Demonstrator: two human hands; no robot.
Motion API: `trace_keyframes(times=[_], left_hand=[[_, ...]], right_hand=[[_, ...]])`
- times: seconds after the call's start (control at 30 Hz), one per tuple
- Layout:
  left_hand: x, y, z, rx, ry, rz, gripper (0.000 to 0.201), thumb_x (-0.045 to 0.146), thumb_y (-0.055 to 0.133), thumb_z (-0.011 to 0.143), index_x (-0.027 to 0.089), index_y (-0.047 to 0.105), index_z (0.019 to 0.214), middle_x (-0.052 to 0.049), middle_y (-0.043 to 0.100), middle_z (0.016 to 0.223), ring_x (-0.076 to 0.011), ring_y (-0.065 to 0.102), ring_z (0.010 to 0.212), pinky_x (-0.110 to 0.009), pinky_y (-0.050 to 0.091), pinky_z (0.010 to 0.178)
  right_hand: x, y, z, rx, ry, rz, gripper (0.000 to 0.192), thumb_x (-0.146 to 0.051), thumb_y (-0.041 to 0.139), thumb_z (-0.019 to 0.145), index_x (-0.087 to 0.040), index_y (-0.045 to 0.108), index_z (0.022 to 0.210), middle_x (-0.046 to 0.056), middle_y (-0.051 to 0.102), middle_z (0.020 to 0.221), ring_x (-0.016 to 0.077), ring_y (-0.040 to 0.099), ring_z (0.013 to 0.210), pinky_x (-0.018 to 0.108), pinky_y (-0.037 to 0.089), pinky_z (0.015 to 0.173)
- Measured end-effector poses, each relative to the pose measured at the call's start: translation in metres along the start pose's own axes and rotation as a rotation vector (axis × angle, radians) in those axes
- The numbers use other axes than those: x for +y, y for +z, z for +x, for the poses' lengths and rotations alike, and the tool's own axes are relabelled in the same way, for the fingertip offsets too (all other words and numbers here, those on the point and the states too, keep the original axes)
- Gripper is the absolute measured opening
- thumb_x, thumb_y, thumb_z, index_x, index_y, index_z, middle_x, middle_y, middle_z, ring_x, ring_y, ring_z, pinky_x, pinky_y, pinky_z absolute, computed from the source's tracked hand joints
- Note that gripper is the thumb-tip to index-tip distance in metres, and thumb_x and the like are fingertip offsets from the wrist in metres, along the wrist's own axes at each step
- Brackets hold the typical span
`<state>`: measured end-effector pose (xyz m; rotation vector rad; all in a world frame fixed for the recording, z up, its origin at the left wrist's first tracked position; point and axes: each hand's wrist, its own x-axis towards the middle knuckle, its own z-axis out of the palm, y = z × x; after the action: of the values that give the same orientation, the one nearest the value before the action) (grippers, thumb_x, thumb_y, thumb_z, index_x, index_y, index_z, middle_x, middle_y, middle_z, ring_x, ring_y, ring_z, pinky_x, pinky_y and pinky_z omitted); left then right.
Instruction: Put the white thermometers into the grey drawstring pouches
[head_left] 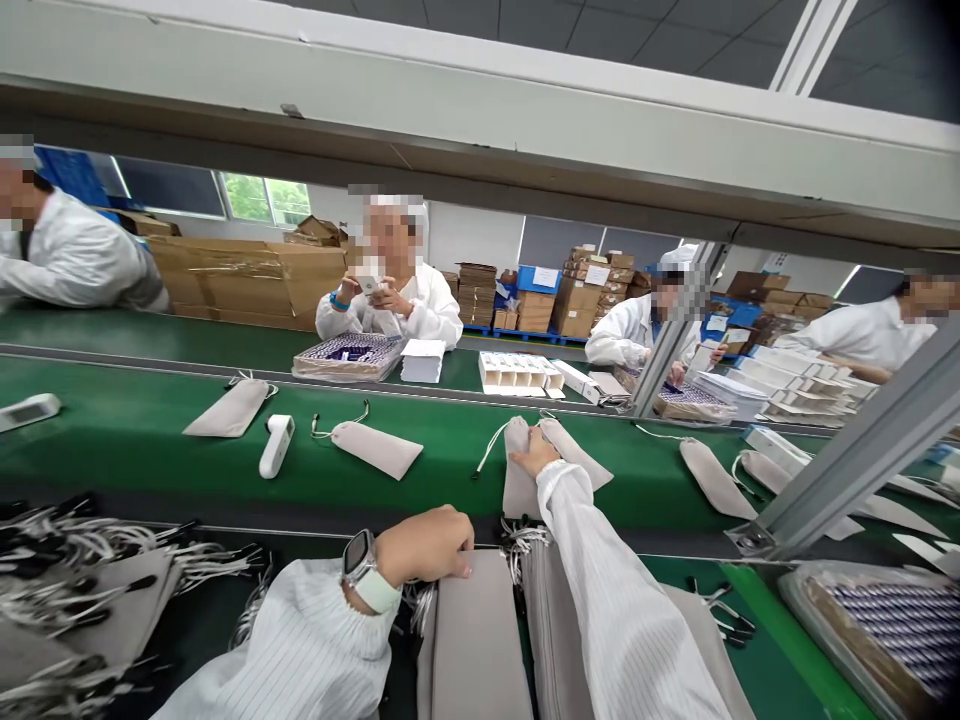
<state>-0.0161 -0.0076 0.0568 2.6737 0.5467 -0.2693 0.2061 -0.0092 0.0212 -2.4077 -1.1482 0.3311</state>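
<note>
**Grey pouches at the belt**

Left hand (424, 545) closed loosely atop near stack of pouches (476, 640), gripping none. Right hand (534, 455) reached far, fingers flat on grey pouch (521, 470) on green belt (150, 440), not clasping. Soft, light, limp fabric, probably; best pinched near the drawstring end.

Cut off by the bottom edge: grey pouch stacks (480, 640) under the left hand (424, 545). Fingertips of right hand (534, 452) partly hidden against the pouch (517, 470). Faces blurred. Too small to tell: item held by the co-worker (390, 295) opposite.
</note>
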Motion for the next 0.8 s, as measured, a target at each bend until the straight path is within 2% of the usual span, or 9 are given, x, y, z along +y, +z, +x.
trace_keyframes(times=[0.07,0.13,0.17,0.23,0.33,0.5,0.63,0.73,0.8], left_hand=[[0.005,-0.001,-0.003,0.0,-0.029,0.049,0.012,0.024,0.058,0.067,0.014,0.058,0.059,-0.005,0.056,0.062,-0.0225,0.054,0.073,-0.024,0.034,0.054],[0.013,-0.001,-0.006,0.016,-0.069,0.104,0.01,0.02,0.059,0.065,0.012,0.057,0.058,-0.008,0.056,0.063,-0.0251,0.055,0.069,-0.027,0.035,0.053],[0.017,-0.001,-0.008,0.029,-0.088,0.129,0.007,0.017,0.059,0.064,0.011,0.057,0.06,-0.009,0.057,0.066,-0.0261,0.055,0.069,-0.028,0.035,0.053],[0.026,0.001,-0.011,0.062,-0.118,0.17,0.004,0.009,0.055,0.065,0.01,0.058,0.067,-0.011,0.057,0.073,-0.0274,0.055,0.071,-0.03,0.037,0.055],[0.031,0.006,-0.012,0.082,-0.131,0.203,0.016,0.001,0.048,0.066,0.01,0.057,0.074,-0.013,0.057,0.08,-0.0267,0.055,0.075,-0.032,0.039,0.059],[0.015,0.011,-0.004,0.029,-0.077,0.159,0.016,0.01,0.056,0.066,0.013,0.056,0.082,-0.009,0.056,0.087,-0.0225,0.054,0.08,-0.028,0.04,0.062],[0.007,0.009,0.0,-0.013,-0.08,0.118,0.02,0.021,0.065,0.06,0.014,0.055,0.077,-0.006,0.055,0.078,-0.0204,0.053,0.074,-0.024,0.037,0.054],[0.008,0.007,0.0,-0.019,-0.069,0.098,0.018,0.02,0.065,0.057,0.014,0.053,0.07,-0.004,0.052,0.072,-0.0178,0.05,0.067,-0.021,0.03,0.046],[0.006,0.003,-0.001,-0.033,-0.038,0.087,0.015,0.019,0.063,0.057,0.015,0.049,0.06,-0.001,0.047,0.062,-0.0158,0.047,0.063,-0.021,0.026,0.045]], right_hand=[[-0.001,0.004,-0.004,-0.039,0.01,-0.08,0.065,-0.025,0.062,0.062,-0.009,0.037,0.119,0.022,0.051,0.103,0.035,0.05,0.095,0.044,0.038,0.075],[-0.007,0.001,-0.01,-0.039,-0.019,-0.141,0.073,-0.026,0.064,0.061,-0.016,0.032,0.125,0.022,0.041,0.116,0.0381,0.043,0.104,0.049,0.033,0.079],[-0.012,-0.003,-0.014,-0.045,-0.072,-0.154,0.075,-0.029,0.064,0.062,-0.021,0.028,0.127,0.019,0.039,0.12,0.0367,0.04,0.107,0.048,0.032,0.081],[-0.023,-0.01,-0.022,-0.117,-0.262,-0.136,0.071,-0.038,0.058,0.068,-0.029,0.023,0.129,0.012,0.043,0.117,0.0293,0.043,0.106,0.041,0.034,0.082],[-0.035,-0.018,-0.033,-0.291,-0.502,-0.136,0.063,-0.044,0.05,0.073,-0.025,0.025,0.128,0.01,0.05,0.108,0.0219,0.048,0.1,0.031,0.037,0.079],[-0.036,-0.022,-0.038,-0.35,-0.441,-0.23,0.058,-0.04,0.053,0.071,-0.015,0.039,0.121,0.015,0.052,0.107,0.0262,0.049,0.098,0.032,0.039,0.075],[-0.038,-0.026,-0.041,-0.399,-0.435,-0.243,0.046,-0.042,0.054,0.07,-0.015,0.051,0.107,0.01,0.059,0.089,0.0217,0.056,0.079,0.028,0.041,0.064],[-0.043,-0.028,-0.048,-0.447,-0.511,-0.21,0.04,-0.042,0.059,0.065,-0.017,0.056,0.096,0.004,0.06,0.079,0.0163,0.056,0.069,0.024,0.041,0.059],[-0.046,-0.03,-0.053,-0.553,-0.617,-0.128,0.035,-0.041,0.062,0.062,-0.017,0.058,0.087,0.002,0.06,0.076,0.0141,0.055,0.067,0.022,0.04,0.058]])
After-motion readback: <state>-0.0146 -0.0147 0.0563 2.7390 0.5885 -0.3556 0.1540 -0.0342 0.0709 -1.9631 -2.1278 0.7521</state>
